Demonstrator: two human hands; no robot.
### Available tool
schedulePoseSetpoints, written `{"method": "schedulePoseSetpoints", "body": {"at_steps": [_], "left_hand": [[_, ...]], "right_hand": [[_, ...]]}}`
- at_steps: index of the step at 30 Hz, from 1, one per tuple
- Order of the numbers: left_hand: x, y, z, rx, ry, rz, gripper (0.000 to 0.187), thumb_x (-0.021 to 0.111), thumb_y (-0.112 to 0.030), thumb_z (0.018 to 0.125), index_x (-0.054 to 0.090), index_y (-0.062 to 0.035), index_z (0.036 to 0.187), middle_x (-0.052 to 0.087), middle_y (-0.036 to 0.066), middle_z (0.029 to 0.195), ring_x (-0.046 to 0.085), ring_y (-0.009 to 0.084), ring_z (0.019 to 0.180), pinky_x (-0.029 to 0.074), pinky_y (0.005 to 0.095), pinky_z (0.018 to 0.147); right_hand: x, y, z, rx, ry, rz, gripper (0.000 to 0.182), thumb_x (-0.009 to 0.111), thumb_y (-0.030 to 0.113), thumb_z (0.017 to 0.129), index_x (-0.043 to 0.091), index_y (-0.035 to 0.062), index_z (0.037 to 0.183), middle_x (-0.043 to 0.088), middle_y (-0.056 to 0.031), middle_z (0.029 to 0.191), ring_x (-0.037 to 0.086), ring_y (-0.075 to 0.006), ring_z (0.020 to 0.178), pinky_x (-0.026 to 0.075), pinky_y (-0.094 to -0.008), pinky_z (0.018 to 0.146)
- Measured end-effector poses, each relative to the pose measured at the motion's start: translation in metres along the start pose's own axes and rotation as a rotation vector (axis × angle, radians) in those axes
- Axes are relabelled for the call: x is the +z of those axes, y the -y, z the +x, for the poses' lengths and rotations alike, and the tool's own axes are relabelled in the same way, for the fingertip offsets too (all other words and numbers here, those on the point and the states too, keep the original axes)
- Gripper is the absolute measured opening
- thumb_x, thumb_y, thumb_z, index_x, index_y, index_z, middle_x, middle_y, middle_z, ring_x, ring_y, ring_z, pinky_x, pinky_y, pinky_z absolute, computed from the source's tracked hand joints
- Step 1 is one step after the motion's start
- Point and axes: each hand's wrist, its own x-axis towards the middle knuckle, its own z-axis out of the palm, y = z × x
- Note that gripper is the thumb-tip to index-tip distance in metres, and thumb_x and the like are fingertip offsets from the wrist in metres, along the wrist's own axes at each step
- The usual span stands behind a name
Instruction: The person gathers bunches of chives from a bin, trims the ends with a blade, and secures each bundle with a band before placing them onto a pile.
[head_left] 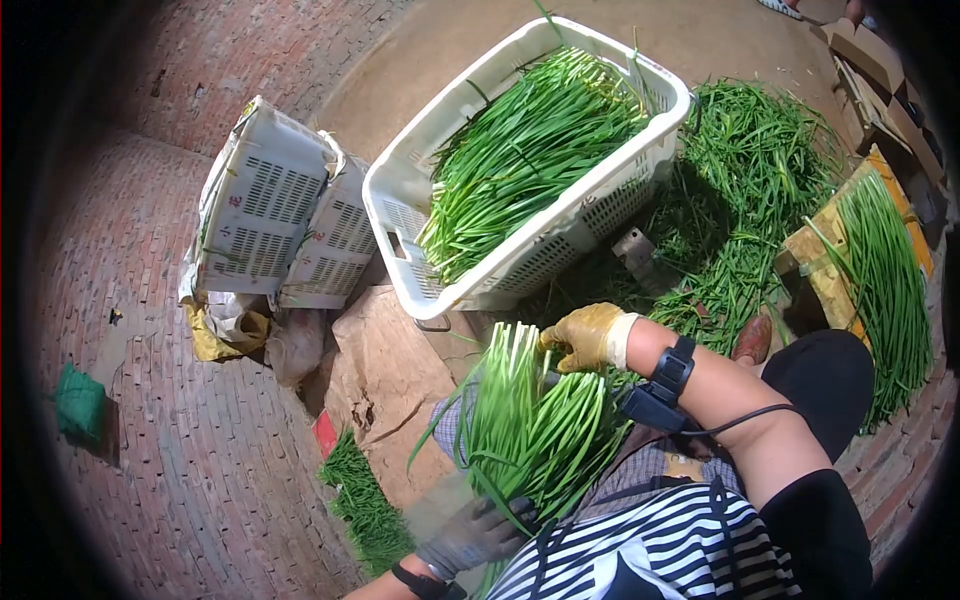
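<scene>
A thick bunch of long green stalks (pixel 530 420) lies across my lap, its pale ends pointing up toward the white basket. My left hand (pixel 475 535), in a grey glove, is at the lower side of the bunch, its fingers partly hidden by leaves. At the pale ends is my right hand (pixel 585 338), in a yellow glove, with curled fingers touching the stalks; what its fingertips hold is too small to tell. Beyond the hands, the white plastic basket (pixel 530 240) holds a large pile of similar stalks (pixel 540 140).
Loose greens (pixel 765 150) cover the ground at the right. More stalks (pixel 880 280) rest on a yellow board near cardboard boxes (pixel 870 60). White crates (pixel 265 200) stand at the left, beside brown sheeting (pixel 385 360). A green bundle (pixel 82 402) sits on the bricks.
</scene>
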Motion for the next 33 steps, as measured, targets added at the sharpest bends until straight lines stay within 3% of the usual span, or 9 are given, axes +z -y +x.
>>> {"method": "schedulePoseSetpoints", "body": {"at_steps": [6, 11, 14, 18, 22, 24, 26, 28, 33], "left_hand": [[-0.001, 0.0, 0.0, 0.009, 0.012, 0.019, 0.029, 0.058, -0.016, 0.074, 0.063, -0.021, 0.102, 0.06, -0.001, 0.123, 0.05, 0.0157, 0.124, 0.042, 0.0358, 0.094], [0.0, 0.0, -0.001, 0.005, -0.008, 0.025, 0.029, 0.058, -0.018, 0.074, 0.063, -0.0224, 0.102, 0.06, -0.001, 0.123, 0.051, 0.0144, 0.122, 0.043, 0.0346, 0.091], [0.0, 0.0, -0.001, -0.008, 0.004, 0.034, 0.028, 0.058, -0.019, 0.074, 0.063, -0.0231, 0.101, 0.06, -0.001, 0.123, 0.051, 0.0143, 0.122, 0.043, 0.0353, 0.093], [0.011, -0.002, -0.006, -0.015, 0.019, 0.032, 0.027, 0.058, -0.019, 0.075, 0.063, -0.0233, 0.101, 0.059, -0.002, 0.123, 0.051, 0.0146, 0.122, 0.043, 0.0365, 0.095], [0.006, 0.001, -0.003, -0.008, -0.032, 0.031, 0.026, 0.058, -0.019, 0.075, 0.063, -0.0232, 0.101, 0.059, -0.003, 0.124, 0.051, 0.0144, 0.122, 0.043, 0.0367, 0.096], [0.007, 0.0, -0.003, -0.004, -0.024, 0.049, 0.026, 0.058, -0.02, 0.075, 0.064, -0.0232, 0.101, 0.059, -0.003, 0.125, 0.051, 0.0143, 0.122, 0.043, 0.0367, 0.096], [0.007, 0.0, -0.002, 0.0, -0.017, 0.051, 0.026, 0.059, -0.02, 0.075, 0.064, -0.0232, 0.101, 0.058, -0.002, 0.126, 0.051, 0.0147, 0.122, 0.043, 0.0367, 0.096], [0.008, 0.002, -0.003, 0.008, -0.005, 0.059, 0.026, 0.059, -0.02, 0.075, 0.063, -0.023, 0.101, 0.058, -0.002, 0.127, 0.051, 0.0151, 0.122, 0.043, 0.0368, 0.095], [0.007, -0.002, -0.004, -0.021, 0.003, 0.103, 0.026, 0.058, -0.02, 0.076, 0.063, -0.0234, 0.101, 0.058, -0.002, 0.128, 0.05, 0.0158, 0.124, 0.044, 0.0374, 0.096]], "right_hand": [[0.003, 0.017, 0.005, -0.033, 0.174, -0.056, 0.049, 0.067, 0.045, 0.077, 0.065, 0.0198, 0.119, 0.069, -0.0111, 0.101, 0.065, -0.0302, 0.095, 0.051, -0.0406, 0.081], [0.025, 0.018, 0.007, -0.297, -0.069, -0.169, 0.026, 0.063, 0.04, 0.083, 0.073, 0.0187, 0.093, 0.069, -0.0115, 0.086, 0.065, -0.0329, 0.08, 0.051, -0.0413, 0.071], [0.02, 0.011, -0.014, -0.314, -0.136, 0.156, 0.026, 0.065, 0.038, 0.084, 0.073, 0.0165, 0.095, 0.069, -0.0115, 0.087, 0.065, -0.0322, 0.081, 0.051, -0.0395, 0.07], [-0.034, 0.024, -0.057, -0.373, 0.08, 0.949, 0.028, 0.066, 0.028, 0.088, 0.071, 0.0034, 0.1, 0.072, -0.0072, 0.096, 0.066, -0.0161, 0.084, 0.052, -0.0272, 0.072], [-0.054, -0.04, -0.06, -0.637, -0.374, 1.608, 0.036, 0.068, 0.025, 0.086, 0.065, 0.0032, 0.115, 0.068, -0.0081, 0.111, 0.065, -0.0147, 0.091, 0.051, -0.0259, 0.084], [-0.072, -0.034, -0.075, -0.184, -0.557, 1.432, 0.041, 0.068, 0.021, 0.086, 0.06, 0.0047, 0.122, 0.065, -0.008, 0.116, 0.064, -0.0168, 0.097, 0.05, -0.0274, 0.089], [-0.041, -0.079, -0.042, -0.027, -0.797, 0.458, 0.034, 0.066, 0.021, 0.084, 0.065, 0.0094, 0.116, 0.067, -0.0091, 0.107, 0.064, -0.0221, 0.097, 0.049, -0.032, 0.087], [-0.05, -0.053, -0.039, 0.047, -0.495, 0.185, 0.029, 0.065, 0.031, 0.084, 0.069, 0.0085, 0.103, 0.067, -0.0122, 0.1, 0.062, -0.0278, 0.095, 0.049, -0.0356, 0.083], [-0.02, -0.033, -0.001, -0.035, -0.502, 0.319, 0.031, 0.067, 0.029, 0.082, 0.068, 0.0065, 0.103, 0.065, -0.013, 0.107, 0.061, -0.0288, 0.103, 0.048, -0.0361, 0.09]]}}
